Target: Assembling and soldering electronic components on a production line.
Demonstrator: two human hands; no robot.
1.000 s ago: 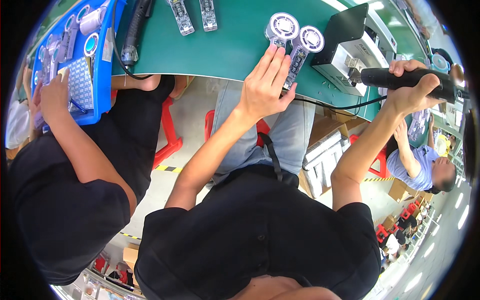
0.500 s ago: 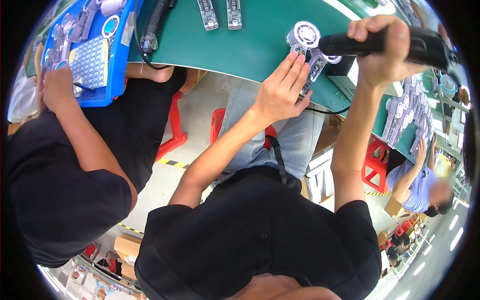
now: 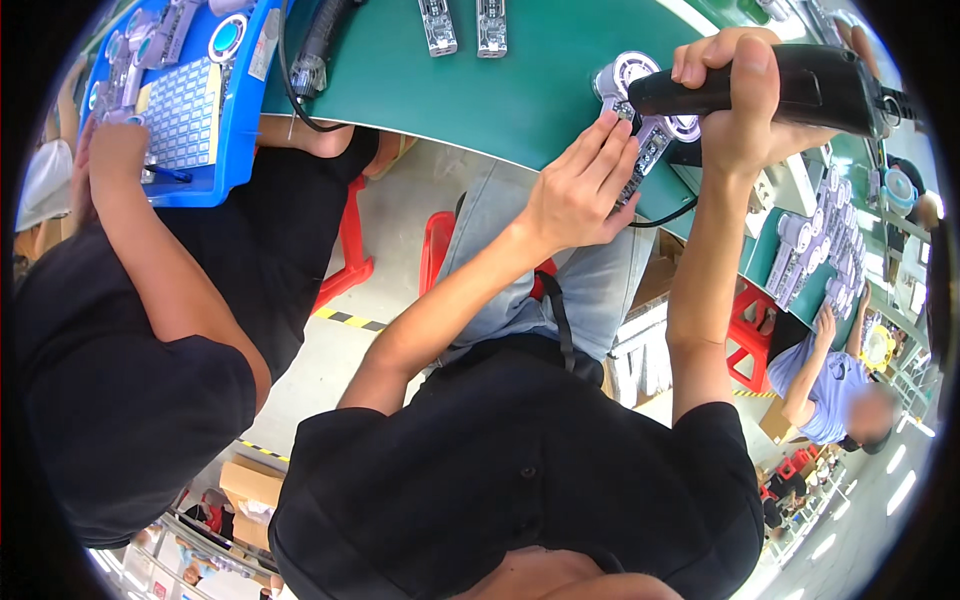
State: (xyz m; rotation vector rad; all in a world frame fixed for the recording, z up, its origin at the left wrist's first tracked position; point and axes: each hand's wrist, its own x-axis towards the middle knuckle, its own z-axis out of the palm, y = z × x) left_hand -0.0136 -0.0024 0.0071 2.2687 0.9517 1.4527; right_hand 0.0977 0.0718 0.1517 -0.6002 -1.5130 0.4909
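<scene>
My left hand (image 3: 585, 190) is closed on the handle of a handheld fan (image 3: 652, 150) with its circuit board exposed, fingers pressed along it. A second round fan head (image 3: 636, 72) sits just beyond my fingertips; how the two lie against each other is partly hidden. My right hand (image 3: 745, 105) is wrapped round a thick black corded electric screwdriver (image 3: 805, 88), held nearly level above the fans. Its front end reaches over the fan by my left fingertips, and the bit cannot be made out. Two open fan handles (image 3: 438, 28) with bare boards lie farther off on the green table.
A blue tray (image 3: 237, 140) of fan parts stands at the left, with a co-worker's hand (image 3: 118, 165) in it. Another black corded tool (image 3: 318, 60) lies beside it. Several fans (image 3: 815, 240) rest on the table at the right, near another person (image 3: 820, 375). A cable (image 3: 665, 218) loops by the table edge.
The fans, table and tray appear slightly shifted in view. My left fingers have moved a little right with the fan, and the black screwdriver has tipped slightly and drawn nearer my left fingertips.
</scene>
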